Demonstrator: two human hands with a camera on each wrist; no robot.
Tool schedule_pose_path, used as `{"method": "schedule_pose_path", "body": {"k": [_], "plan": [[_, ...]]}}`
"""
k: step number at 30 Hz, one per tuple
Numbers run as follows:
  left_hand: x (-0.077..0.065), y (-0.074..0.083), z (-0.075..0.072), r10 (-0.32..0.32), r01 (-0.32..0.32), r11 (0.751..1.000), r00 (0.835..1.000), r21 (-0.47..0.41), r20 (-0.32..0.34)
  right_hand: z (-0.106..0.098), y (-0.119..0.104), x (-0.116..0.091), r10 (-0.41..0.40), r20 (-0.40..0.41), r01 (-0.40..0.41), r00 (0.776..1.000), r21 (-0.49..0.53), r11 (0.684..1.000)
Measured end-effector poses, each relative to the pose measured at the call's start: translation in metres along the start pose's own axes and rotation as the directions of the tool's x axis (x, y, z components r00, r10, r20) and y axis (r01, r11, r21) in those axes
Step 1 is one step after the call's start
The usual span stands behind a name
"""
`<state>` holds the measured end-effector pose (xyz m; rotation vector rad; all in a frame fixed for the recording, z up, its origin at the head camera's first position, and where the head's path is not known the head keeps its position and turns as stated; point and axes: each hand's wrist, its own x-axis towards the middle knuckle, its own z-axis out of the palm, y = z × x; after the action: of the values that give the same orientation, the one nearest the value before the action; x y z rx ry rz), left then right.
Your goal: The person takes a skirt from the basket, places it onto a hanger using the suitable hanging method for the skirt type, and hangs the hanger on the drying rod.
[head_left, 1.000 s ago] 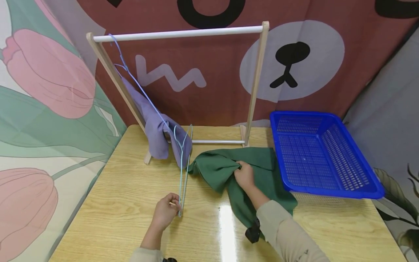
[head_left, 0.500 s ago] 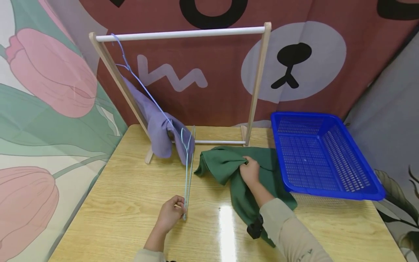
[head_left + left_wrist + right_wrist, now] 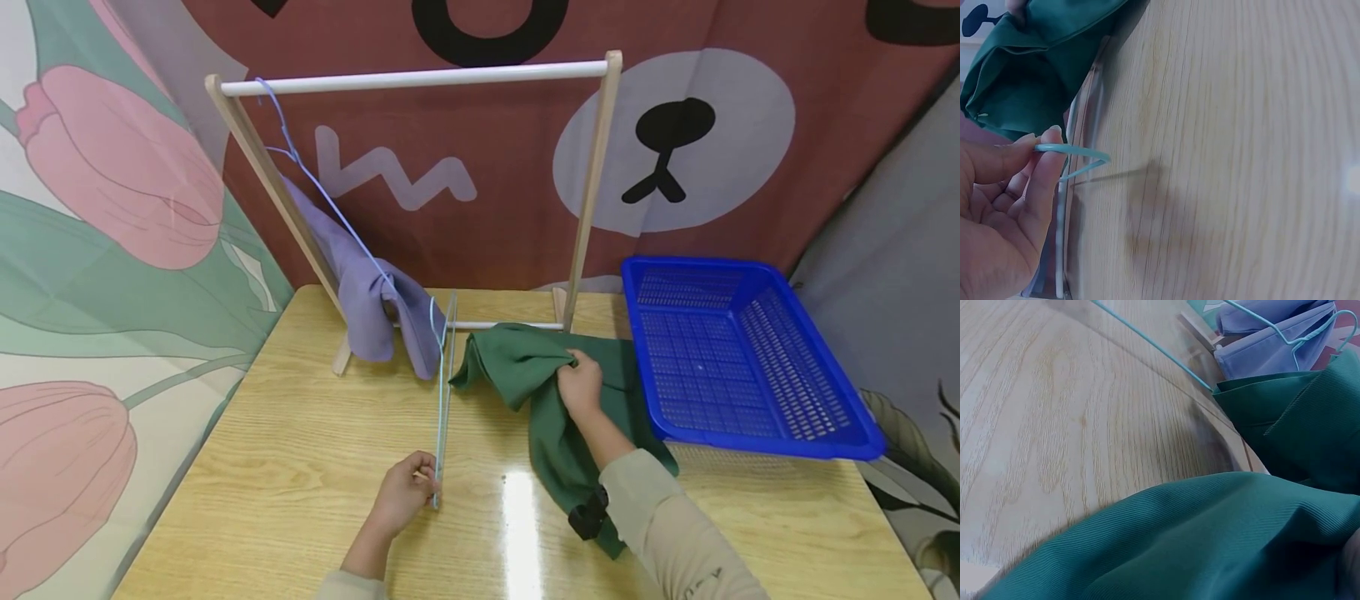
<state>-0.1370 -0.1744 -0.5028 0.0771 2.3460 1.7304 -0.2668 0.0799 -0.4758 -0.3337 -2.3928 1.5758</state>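
Observation:
My left hand pinches one end of a light-blue clothes hanger between thumb and fingers. The hanger is held edge-on, its hook pointing away toward the rack. In the left wrist view the bent end of the wire hanger sticks out past the fingertips. My right hand grips a bunched fold of a green garment, whose raised opening faces the hanger. The rest of this garment spreads over the table under the right forearm. From the right wrist, the green cloth hides nearly all of that hand.
A wooden rack with a white bar stands at the back of the table. At its left end a purple garment hangs on a blue hanger. To the right sits a blue plastic basket, beside the green cloth.
The left hand has moved right with the hanger, bringing it close to the green garment's opening. My right hand has shifted right and slightly away, drawing the gripped fold along.

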Motion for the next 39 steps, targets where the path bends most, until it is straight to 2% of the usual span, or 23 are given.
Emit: {"method": "schedule_pose_path", "body": {"k": [9,17,25,31,39], "plan": [[0.001,0.004,0.004,-0.009,0.011,0.999,1.0,-0.052,0.026,0.002,-0.005,0.002,0.02,-0.056,-0.017,0.998,0.047,0.999],[0.001,0.011,0.008,-0.006,0.015,0.994,0.996,-0.105,0.085,0.01,-0.008,-0.002,0.089,-0.11,-0.079,0.99,0.094,0.992],[0.004,0.011,0.016,-0.01,0.027,0.988,0.994,-0.15,0.111,0.017,0.0,-0.009,0.099,-0.039,-0.097,0.994,0.047,0.994],[0.007,0.011,0.02,-0.015,0.033,0.982,0.995,-0.186,0.099,0.022,0.007,-0.011,0.048,-0.027,-0.048,0.998,-0.004,0.999],[0.008,0.01,0.021,-0.011,0.027,0.976,0.997,-0.218,0.076,0.027,0.016,-0.017,0.0,0.042,0.004,0.999,-0.089,0.996]]}}
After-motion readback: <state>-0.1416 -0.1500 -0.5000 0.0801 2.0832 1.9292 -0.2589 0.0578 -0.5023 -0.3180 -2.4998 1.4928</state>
